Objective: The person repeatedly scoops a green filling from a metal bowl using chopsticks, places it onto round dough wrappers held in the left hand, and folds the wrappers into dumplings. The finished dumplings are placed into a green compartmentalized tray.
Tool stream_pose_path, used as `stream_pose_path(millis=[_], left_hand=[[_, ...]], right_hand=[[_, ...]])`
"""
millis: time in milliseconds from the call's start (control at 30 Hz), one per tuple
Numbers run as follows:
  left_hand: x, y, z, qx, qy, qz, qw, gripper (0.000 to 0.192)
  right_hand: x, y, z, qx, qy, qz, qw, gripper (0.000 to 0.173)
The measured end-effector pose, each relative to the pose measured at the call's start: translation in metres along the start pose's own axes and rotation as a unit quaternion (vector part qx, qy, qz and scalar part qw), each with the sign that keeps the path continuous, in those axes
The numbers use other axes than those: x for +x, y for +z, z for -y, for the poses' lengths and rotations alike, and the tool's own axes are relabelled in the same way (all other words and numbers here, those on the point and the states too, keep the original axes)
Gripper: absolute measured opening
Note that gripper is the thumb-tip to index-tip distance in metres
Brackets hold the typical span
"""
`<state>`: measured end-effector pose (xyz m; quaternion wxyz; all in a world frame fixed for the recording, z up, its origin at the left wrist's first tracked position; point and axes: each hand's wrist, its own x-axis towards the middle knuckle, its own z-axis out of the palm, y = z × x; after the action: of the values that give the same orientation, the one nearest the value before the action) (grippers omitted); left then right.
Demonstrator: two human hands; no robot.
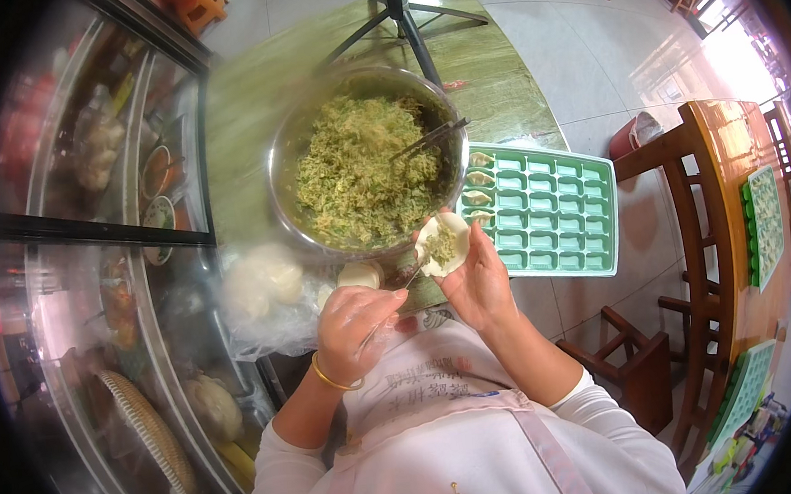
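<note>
A round dough wrapper [461, 238] lies across the palm and fingers of my right hand [475, 276]. Chopped green-yellow filling [441, 245] sits on it. My left hand [359, 324] grips a thin stick-like tool [416, 273], whose far end meets the wrapper's edge and filling. Just beyond my hands stands a large steel bowl [283, 206] of the same filling, with dark chopsticks [430, 139] resting in it. Right of the bowl, a pale green compartment tray [553, 268] carries several folded dumplings [478, 179] in its left column. A stack of wrappers [358, 275] is beyond my left hand.
Pale dough [265, 282] in clear plastic lies left of the wrappers. A black tripod [398, 12] stands behind the bowl on the green table [239, 134]. A glass-doored display cabinet [114, 196] borders the left. Wooden chairs [692, 161] and another table [740, 226] with trays are right.
</note>
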<state>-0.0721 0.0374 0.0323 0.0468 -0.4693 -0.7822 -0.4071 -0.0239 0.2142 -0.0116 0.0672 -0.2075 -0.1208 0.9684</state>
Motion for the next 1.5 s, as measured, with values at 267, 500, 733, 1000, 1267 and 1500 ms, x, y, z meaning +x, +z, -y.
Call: stream_pose_path(millis=[267,500,733,1000,1267,1500], left_hand=[[0.010,-0.006,-0.002,-0.012,-0.021,-0.035,0.999,0.030],[0.014,-0.003,-0.002,0.004,0.027,0.033,0.999,0.027],[0.027,0.006,0.076,0.141,-0.110,0.048,0.983,0.017],[0.012,0.007,0.070,0.221,-0.136,0.194,0.946,0.049],[-0.029,0.024,0.008,0.116,0.160,0.088,0.976,0.033],[-0.032,0.015,-0.023,0.066,0.130,0.038,0.989,0.015]], right_hand=[[-0.008,0.001,-0.001,-0.007,0.026,0.014,1.000,0.046],[-0.008,-0.001,-0.001,-0.017,0.030,0.009,0.999,0.046],[-0.006,-0.006,-0.002,-0.025,0.044,0.024,0.998,0.042],[-0.008,-0.019,-0.012,0.025,0.049,0.058,0.997,0.036],[-0.035,-0.018,-0.020,-0.024,0.101,0.125,0.987,0.044],[-0.067,-0.011,-0.020,-0.097,0.117,0.162,0.975,0.045]])
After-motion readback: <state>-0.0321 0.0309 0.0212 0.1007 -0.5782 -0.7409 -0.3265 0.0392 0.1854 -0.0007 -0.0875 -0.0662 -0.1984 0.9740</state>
